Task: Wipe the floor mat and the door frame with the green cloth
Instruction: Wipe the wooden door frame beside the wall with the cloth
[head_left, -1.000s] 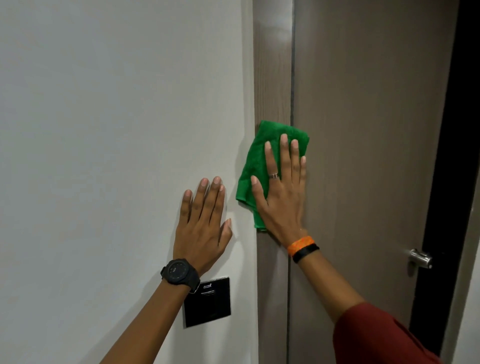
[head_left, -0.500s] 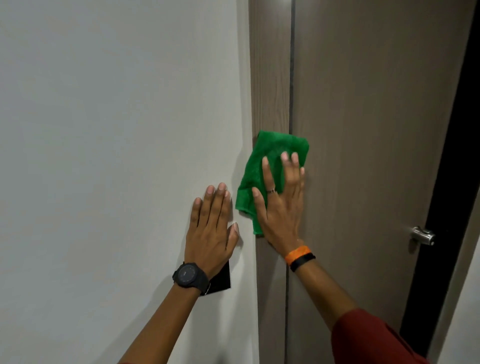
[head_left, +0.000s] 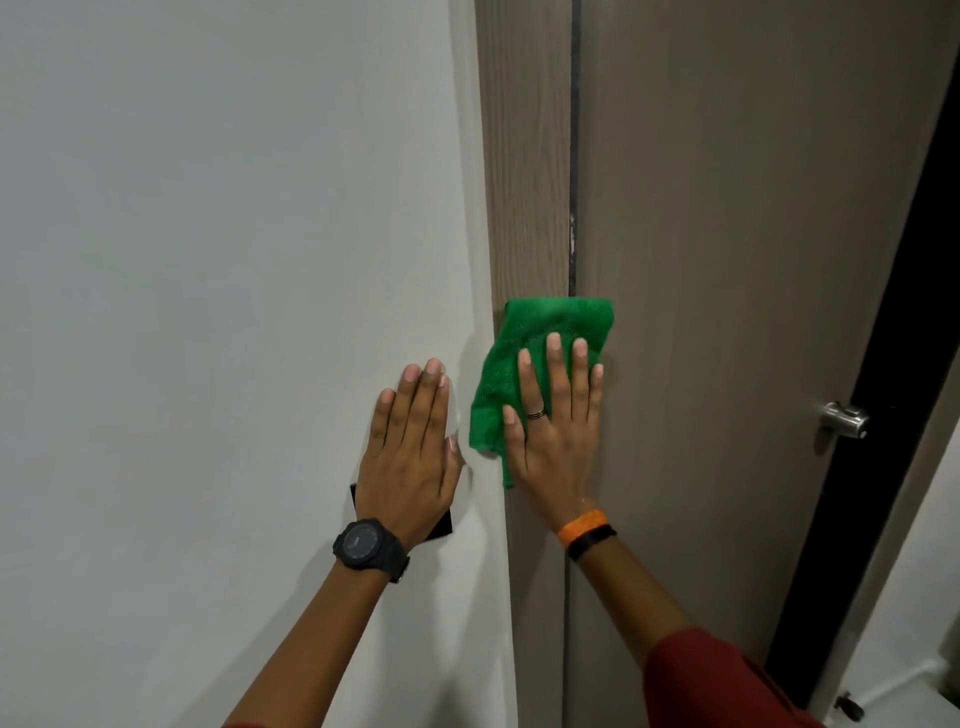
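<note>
Both hands are laid flat on upright surfaces. The green cloth (head_left: 545, 358) is pressed against the door frame (head_left: 524, 182) and the door (head_left: 727, 260) edge by the right hand (head_left: 556, 431), fingers (head_left: 553, 374) extended. The left hand (head_left: 410, 457), empty and fingers extended, is held flat against the white wall (head_left: 208, 260), partly over a black wall plate (head_left: 441, 525).

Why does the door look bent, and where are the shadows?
Head view: the wide lens tilts the door and frame; soft shadows sit beside the left hand on the wall and left of the cloth; the handle glints.
</note>
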